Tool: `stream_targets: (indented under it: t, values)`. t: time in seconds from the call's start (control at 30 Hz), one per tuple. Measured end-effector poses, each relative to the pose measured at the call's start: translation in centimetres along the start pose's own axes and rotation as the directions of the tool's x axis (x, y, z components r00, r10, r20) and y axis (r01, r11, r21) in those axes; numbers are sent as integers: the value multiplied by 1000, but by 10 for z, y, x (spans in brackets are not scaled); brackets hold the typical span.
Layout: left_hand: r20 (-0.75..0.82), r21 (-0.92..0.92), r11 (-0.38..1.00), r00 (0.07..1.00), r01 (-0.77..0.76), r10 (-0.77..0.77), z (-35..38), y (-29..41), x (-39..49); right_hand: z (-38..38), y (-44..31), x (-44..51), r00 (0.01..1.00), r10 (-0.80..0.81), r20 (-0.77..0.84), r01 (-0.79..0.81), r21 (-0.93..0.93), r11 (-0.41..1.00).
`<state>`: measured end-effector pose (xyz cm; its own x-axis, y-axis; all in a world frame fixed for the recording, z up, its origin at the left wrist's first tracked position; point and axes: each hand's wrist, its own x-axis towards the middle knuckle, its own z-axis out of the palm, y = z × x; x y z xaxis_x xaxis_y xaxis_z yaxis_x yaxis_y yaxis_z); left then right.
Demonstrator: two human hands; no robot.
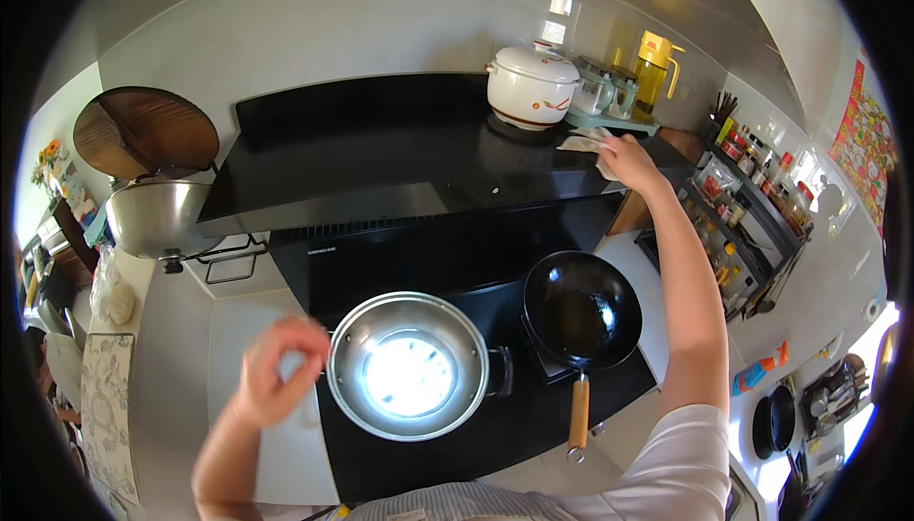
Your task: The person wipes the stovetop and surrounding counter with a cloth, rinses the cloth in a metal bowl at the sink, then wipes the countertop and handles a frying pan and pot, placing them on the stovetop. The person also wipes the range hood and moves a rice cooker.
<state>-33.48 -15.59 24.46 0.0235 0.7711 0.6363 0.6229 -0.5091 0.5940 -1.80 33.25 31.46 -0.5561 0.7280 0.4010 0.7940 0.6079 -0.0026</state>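
Note:
My right hand (pixel 628 163) grips a whitish cloth (pixel 596 144) and presses it near the right end of the black range-hood top (pixel 371 135). Just behind the cloth are a white lidded ceramic pot (pixel 534 86) and a pale green condiment tray (pixel 614 122). My left hand (pixel 284 370), blurred, is raised at the left side of a stainless steel pot (pixel 343 392), by its left handle. Its fingers are curled with a gap to the thumb, and nothing shows in them. The steel pot sits on the black cooktop (pixel 400 467), bright light reflecting from its bottom.
A black wok (pixel 564 307) with a wooden handle (pixel 579 414) stands right of the steel pot. A yellow-topped oil jug (pixel 651 75) is on the tray. Spice bottles fill a dark rack (pixel 757 200) at right. A large steel wok (pixel 157 218) and wooden lid (pixel 146 132) are at left.

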Motion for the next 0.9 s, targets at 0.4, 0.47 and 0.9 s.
stream_targets:
  t: [0.4, 0.47, 0.9]
  values:
    - [-41, 478, 874, 996, 86, -76, 93, -59, 376, -72, -92, 158, 868, 193, -458, 194, 670, 717]
    - [-35, 505, 854, 991, 127, -127, 117, -70, 402, -48, -80, 187, 919, 49, -391, 211, 595, 775]
    - [-120, 431, 875, 975, 221, -187, 128, -92, 403, -32, -130, 108, 691, -14, -723, 199, 172, 965]
